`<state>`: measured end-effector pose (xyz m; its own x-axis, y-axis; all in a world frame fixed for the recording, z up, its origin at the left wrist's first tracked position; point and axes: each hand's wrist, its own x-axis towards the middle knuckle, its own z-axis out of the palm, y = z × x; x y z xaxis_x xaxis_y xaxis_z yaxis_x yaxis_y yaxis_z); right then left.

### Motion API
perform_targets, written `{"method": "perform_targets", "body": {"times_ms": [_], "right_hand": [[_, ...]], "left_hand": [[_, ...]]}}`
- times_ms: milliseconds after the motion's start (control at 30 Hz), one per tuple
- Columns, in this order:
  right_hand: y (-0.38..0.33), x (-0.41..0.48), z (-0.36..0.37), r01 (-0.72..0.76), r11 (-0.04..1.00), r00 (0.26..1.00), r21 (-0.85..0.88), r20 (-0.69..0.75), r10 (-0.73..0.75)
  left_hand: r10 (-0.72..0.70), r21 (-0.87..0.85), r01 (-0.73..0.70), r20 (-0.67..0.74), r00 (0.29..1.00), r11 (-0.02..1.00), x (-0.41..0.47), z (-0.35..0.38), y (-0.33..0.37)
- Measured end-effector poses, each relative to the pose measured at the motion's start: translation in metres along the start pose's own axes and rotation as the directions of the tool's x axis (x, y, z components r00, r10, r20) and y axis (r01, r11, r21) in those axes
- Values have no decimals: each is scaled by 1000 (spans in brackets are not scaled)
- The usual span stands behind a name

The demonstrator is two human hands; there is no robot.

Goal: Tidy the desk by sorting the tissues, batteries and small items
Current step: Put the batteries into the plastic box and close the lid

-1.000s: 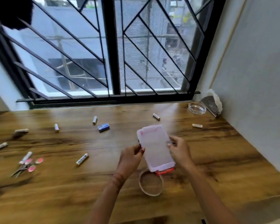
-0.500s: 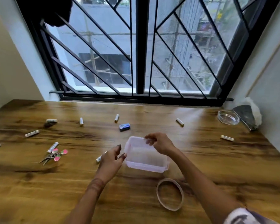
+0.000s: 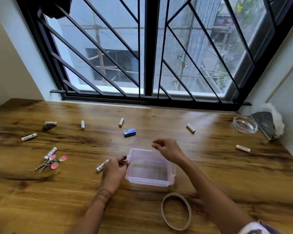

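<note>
Across the left half of the desk [image 3: 235, 183] white batteries [image 3: 29, 136] lie scattered and well apart, each on its side, one cut off by the left edge. Near that edge a bunch of keys [image 3: 46, 163] with round pink tags lies just beside one of them. Toward the far edge two more lie short of the window, with a small blue carton [image 3: 129, 132] near them.

Near the middle the left hand [image 3: 114, 169] pinches the left rim of a clear box [image 3: 150, 168], thumb and fingertips closed together on a small tab there. A battery [image 3: 101, 166] shows partly from behind this hand. The box stands flat on the desk, open-topped, pale and see-through, the wood grain showing through its bottom.

The right hand [image 3: 169, 150] hovers over the box's far right corner, fingers loosely curled and slightly apart, gripping nothing. Whether the wrist touches the rim I cannot tell.

Toward the near edge, just right of the box, a thin ring [image 3: 189, 215] lies flat. Two further batteries lie in the right half. In the far right corner a glass ashtray [image 3: 244, 124] sits just beside a grey holder [image 3: 264, 122] with white tissues [image 3: 278, 125] behind it.
</note>
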<state>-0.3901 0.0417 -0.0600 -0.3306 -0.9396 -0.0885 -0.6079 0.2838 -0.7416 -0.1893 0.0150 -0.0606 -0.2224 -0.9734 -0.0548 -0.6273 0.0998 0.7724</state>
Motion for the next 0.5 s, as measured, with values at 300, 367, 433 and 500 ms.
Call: {"method": "perform_targets", "body": {"times_ms": [300,367,433,500], "right_hand": [[31,19,-13,-285,955,947,-86,-181,267],[34,21,-10,-311,948,942,-74,-158,297],[38,26,-8,-322,944,937,-69,-164,308],[40,29,-9,-317,947,935,-57,-186,302]], "left_hand": [[-61,-19,61,-11,998,998,1,-1,4],[-77,-21,77,1,997,997,3,-2,4],[-81,-28,82,10,997,996,4,-3,3],[-82,-28,82,12,997,996,5,-3,2]]}}
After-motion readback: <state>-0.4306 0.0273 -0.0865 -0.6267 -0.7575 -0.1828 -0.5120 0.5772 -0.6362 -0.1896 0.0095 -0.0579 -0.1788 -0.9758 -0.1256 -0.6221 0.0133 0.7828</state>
